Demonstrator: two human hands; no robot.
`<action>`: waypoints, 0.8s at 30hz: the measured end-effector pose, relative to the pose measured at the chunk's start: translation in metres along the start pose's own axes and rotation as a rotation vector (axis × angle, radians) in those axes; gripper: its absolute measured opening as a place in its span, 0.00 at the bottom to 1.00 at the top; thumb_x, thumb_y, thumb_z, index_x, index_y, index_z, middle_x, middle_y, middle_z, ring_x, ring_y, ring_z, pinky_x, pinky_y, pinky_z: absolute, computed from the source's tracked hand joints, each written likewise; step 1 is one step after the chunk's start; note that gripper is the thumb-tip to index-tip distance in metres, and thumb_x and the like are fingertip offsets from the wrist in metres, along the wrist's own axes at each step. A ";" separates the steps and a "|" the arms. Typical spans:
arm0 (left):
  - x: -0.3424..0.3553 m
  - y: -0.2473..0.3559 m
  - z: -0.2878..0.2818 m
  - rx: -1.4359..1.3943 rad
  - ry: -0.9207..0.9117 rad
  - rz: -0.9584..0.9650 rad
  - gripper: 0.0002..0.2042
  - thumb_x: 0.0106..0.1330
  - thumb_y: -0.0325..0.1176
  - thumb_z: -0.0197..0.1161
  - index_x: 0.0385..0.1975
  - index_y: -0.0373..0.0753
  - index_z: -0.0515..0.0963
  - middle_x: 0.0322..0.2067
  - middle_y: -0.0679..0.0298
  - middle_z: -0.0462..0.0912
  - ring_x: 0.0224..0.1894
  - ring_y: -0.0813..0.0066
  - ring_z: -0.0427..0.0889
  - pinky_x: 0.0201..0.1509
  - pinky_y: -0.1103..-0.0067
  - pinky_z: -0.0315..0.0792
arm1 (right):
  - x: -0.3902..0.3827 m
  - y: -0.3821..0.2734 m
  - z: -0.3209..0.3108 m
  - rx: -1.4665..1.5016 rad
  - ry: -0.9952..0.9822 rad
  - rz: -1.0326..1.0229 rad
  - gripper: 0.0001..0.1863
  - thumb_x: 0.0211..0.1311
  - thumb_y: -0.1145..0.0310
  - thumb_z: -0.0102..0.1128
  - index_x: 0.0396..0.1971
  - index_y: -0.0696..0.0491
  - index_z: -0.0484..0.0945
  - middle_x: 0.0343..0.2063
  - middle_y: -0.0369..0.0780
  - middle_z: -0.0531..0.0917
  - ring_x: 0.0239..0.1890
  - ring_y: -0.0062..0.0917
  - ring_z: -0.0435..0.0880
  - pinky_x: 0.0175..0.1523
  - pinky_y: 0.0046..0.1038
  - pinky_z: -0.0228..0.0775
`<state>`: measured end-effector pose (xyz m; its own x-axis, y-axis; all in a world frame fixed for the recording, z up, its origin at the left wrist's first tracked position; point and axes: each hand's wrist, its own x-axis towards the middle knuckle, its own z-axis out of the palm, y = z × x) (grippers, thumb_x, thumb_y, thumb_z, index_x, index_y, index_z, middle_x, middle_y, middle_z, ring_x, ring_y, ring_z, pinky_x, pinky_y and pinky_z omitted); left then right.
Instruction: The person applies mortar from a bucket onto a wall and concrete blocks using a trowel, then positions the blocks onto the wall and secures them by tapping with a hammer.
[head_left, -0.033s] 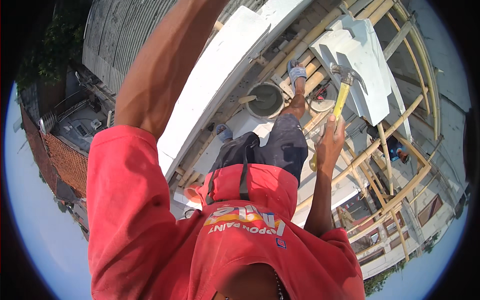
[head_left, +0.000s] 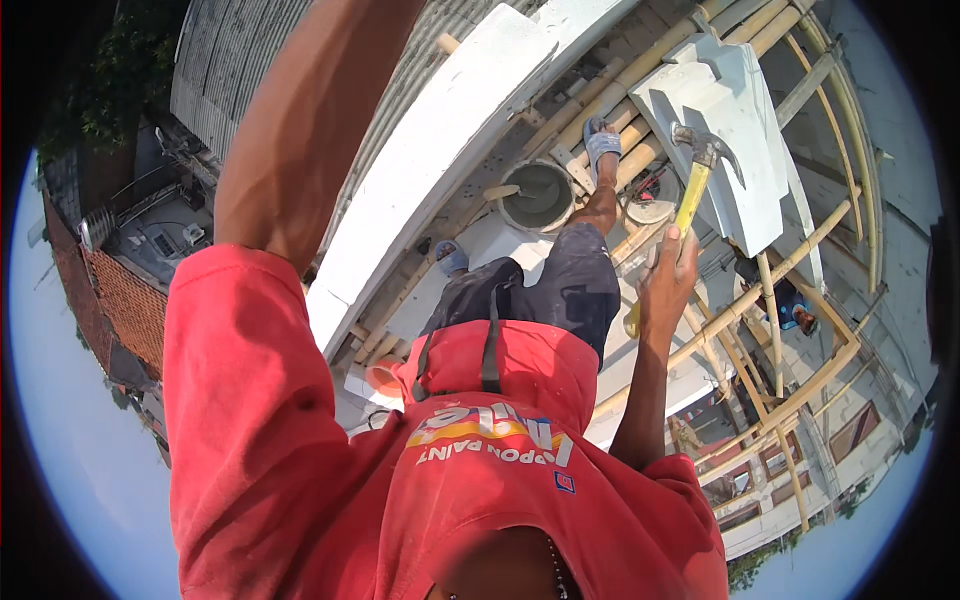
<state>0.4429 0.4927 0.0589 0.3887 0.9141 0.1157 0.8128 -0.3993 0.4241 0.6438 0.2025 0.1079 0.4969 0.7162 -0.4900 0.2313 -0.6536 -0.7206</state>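
My right hand (head_left: 668,278) is closed around the yellow handle of a claw hammer (head_left: 692,195). Its steel head points up beside a white moulded block (head_left: 735,120). My left arm (head_left: 300,130), in a red sleeve, reaches up and out of the top of the picture, so that hand is hidden. Below me are my red shirt, dark shorts and my feet in sandals (head_left: 601,140), which stand on bamboo poles.
A grey bucket of wet cement (head_left: 537,195) sits between my feet. A long white ledge (head_left: 430,170) runs diagonally on the left. Bamboo scaffold poles (head_left: 800,250) cross on the right, high above roofs and a street. A figure in blue (head_left: 790,303) is lower down.
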 end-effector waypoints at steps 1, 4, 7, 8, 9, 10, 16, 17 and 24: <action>-0.008 -0.004 -0.016 -0.039 0.029 0.009 0.28 0.67 0.55 0.60 0.52 0.34 0.75 0.45 0.51 0.82 0.52 0.54 0.78 0.61 0.59 0.65 | 0.002 0.001 0.001 0.005 -0.016 -0.030 0.25 0.78 0.50 0.47 0.56 0.59 0.73 0.28 0.38 0.75 0.27 0.23 0.73 0.33 0.28 0.68; -0.069 -0.033 -0.079 -0.112 0.106 -0.004 0.33 0.69 0.58 0.57 0.57 0.31 0.72 0.50 0.48 0.80 0.56 0.52 0.77 0.66 0.59 0.64 | -0.008 -0.022 -0.001 0.168 -0.045 0.081 0.23 0.77 0.52 0.50 0.55 0.57 0.73 0.22 0.33 0.71 0.18 0.14 0.66 0.21 0.22 0.56; -0.182 -0.090 -0.138 -0.031 -0.007 -0.152 0.37 0.70 0.61 0.55 0.63 0.29 0.68 0.55 0.44 0.79 0.61 0.49 0.75 0.71 0.58 0.63 | -0.019 -0.035 0.007 0.025 -0.079 -0.109 0.22 0.77 0.54 0.51 0.56 0.57 0.74 0.21 0.31 0.69 0.18 0.13 0.64 0.20 0.21 0.55; -0.228 -0.111 -0.132 -0.018 -0.122 -0.228 0.39 0.71 0.62 0.54 0.64 0.29 0.67 0.56 0.43 0.78 0.63 0.48 0.75 0.72 0.58 0.63 | -0.022 -0.034 0.006 -0.046 -0.133 -0.143 0.22 0.77 0.53 0.51 0.54 0.57 0.75 0.21 0.31 0.68 0.19 0.14 0.64 0.22 0.22 0.55; -0.280 -0.127 -0.132 0.002 -0.267 -0.310 0.41 0.71 0.63 0.53 0.66 0.28 0.66 0.58 0.42 0.78 0.64 0.47 0.75 0.74 0.58 0.63 | -0.030 -0.036 0.011 -0.105 -0.204 -0.169 0.21 0.77 0.52 0.51 0.52 0.57 0.76 0.22 0.30 0.66 0.19 0.15 0.64 0.23 0.22 0.56; -0.338 -0.141 -0.128 -0.024 -0.426 -0.391 0.44 0.70 0.66 0.52 0.70 0.30 0.61 0.65 0.40 0.68 0.69 0.45 0.67 0.76 0.59 0.59 | -0.046 -0.054 0.019 -0.245 -0.241 -0.214 0.22 0.78 0.54 0.51 0.55 0.58 0.76 0.23 0.31 0.67 0.24 0.16 0.65 0.28 0.23 0.59; -0.521 -0.156 -0.132 -0.376 -0.594 -0.764 0.52 0.60 0.71 0.61 0.76 0.39 0.54 0.72 0.42 0.59 0.73 0.47 0.62 0.76 0.63 0.57 | -0.080 -0.065 0.054 -0.448 -0.457 -0.531 0.24 0.77 0.56 0.51 0.63 0.56 0.72 0.33 0.49 0.82 0.34 0.31 0.80 0.43 0.36 0.73; -0.532 -0.159 -0.130 -0.379 -0.583 -0.769 0.52 0.60 0.71 0.61 0.76 0.39 0.54 0.72 0.42 0.59 0.73 0.47 0.62 0.76 0.63 0.57 | -0.089 -0.069 0.062 -0.435 -0.516 -0.584 0.24 0.77 0.56 0.51 0.63 0.56 0.72 0.34 0.51 0.83 0.36 0.33 0.82 0.45 0.37 0.74; -0.529 -0.154 -0.116 -0.474 -0.424 -0.804 0.50 0.54 0.67 0.71 0.72 0.42 0.64 0.65 0.46 0.73 0.69 0.51 0.70 0.72 0.65 0.64 | -0.126 -0.047 0.060 0.118 -1.044 0.582 0.14 0.77 0.57 0.53 0.47 0.54 0.73 0.21 0.30 0.67 0.12 0.10 0.57 0.15 0.17 0.48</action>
<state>0.0619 0.0791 0.0367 0.0005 0.7622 -0.6474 0.6814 0.4736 0.5580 0.5206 0.1573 0.1739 -0.4292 0.2097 -0.8785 0.0919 -0.9575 -0.2734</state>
